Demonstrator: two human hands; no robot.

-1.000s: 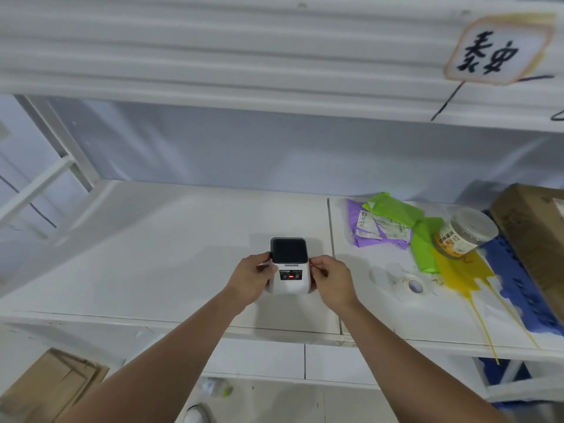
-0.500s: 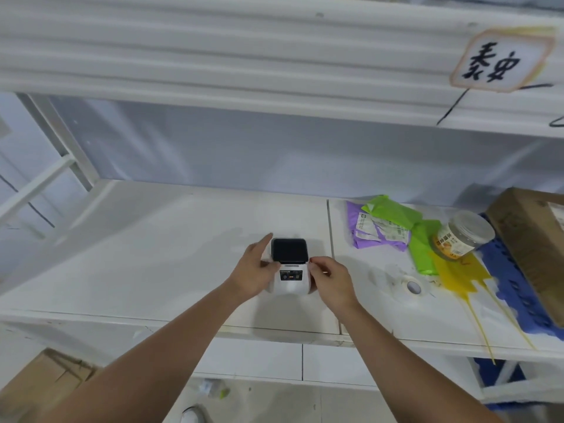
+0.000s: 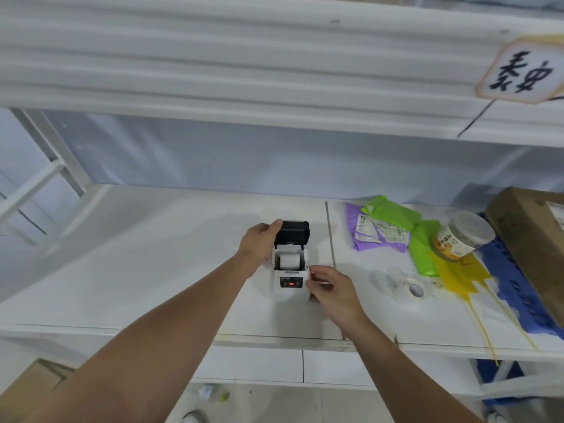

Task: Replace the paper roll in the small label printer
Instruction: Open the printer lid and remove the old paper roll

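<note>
With the printer (image 3: 290, 277) mid-shelf, my left hand (image 3: 259, 242) gripped its raised lid (image 3: 293, 232) while my right hand (image 3: 331, 288), loosely curled, steadied its right side; the roll (image 3: 289, 261) sat exposed, and a slip could snap the lid shut

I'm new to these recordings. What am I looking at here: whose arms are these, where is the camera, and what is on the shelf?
The camera sits on a person's head, looking down at their own bare arms. The left hand holds the black lid of a small white label printer tipped open, showing a white paper roll inside. The right hand touches the printer's right side. On the white shelf to the right lie a tape roll, a jar and coloured bags.
</note>
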